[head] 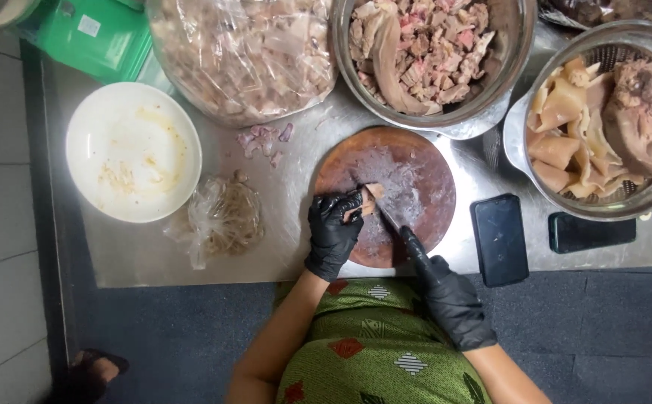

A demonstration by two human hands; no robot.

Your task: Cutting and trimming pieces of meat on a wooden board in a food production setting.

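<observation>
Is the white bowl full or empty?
Almost empty. The white bowl holds only yellowish smears and crumbs on its bottom; no food is piled in it.

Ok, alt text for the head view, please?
Two black-gloved hands work at a round wooden cutting board on a steel table: the left hand pins a small meat piece while the right hand holds a knife to it. Bowls of meat stand behind.
</observation>
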